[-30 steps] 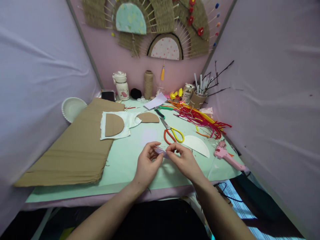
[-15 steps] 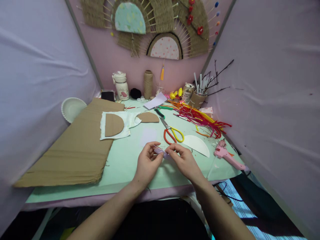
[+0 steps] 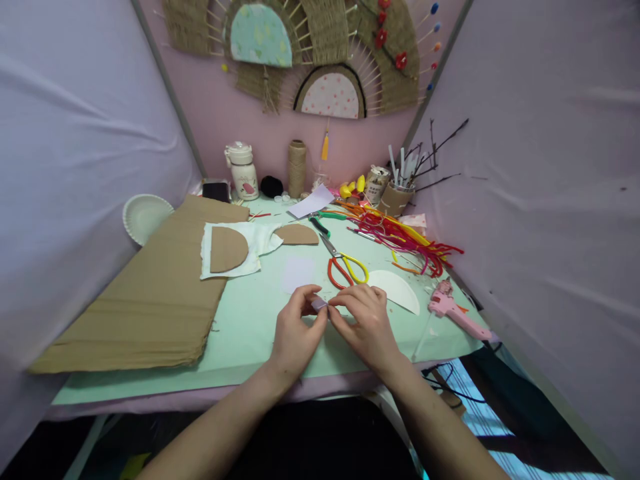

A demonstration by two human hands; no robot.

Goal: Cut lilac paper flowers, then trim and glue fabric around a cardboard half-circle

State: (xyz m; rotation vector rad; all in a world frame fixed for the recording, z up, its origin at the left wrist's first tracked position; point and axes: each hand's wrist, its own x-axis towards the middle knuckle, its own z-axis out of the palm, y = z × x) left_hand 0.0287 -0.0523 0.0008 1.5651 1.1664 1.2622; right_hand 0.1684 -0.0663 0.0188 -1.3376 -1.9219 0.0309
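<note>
A small piece of pale lilac paper (image 3: 319,304) is pinched between the fingertips of my left hand (image 3: 299,327). My right hand (image 3: 367,325) has its thumb and index finger closed at the paper's right end, touching my left fingertips. Most of the piece is hidden by the fingers. Scissors (image 3: 342,263) with one red and one yellow handle lie just beyond the hands. A white paper half-disc (image 3: 397,290) rests to the right, partly behind my right hand. Past my left hand lies a pale lilac square sheet (image 3: 299,270).
Corrugated cardboard (image 3: 145,293) covers the table's left side, with a cardboard half-disc (image 3: 227,250) on cloth (image 3: 204,257) by it. A pink glue gun (image 3: 457,312) lies at the right edge. Pipe cleaners (image 3: 400,233), green pliers (image 3: 320,225) and a twine spool (image 3: 297,168) are farther back.
The right hand has turned inward, its fingers more bunched over the paper. Less of the lilac paper shows between the hands now. Things on the table stay put.
</note>
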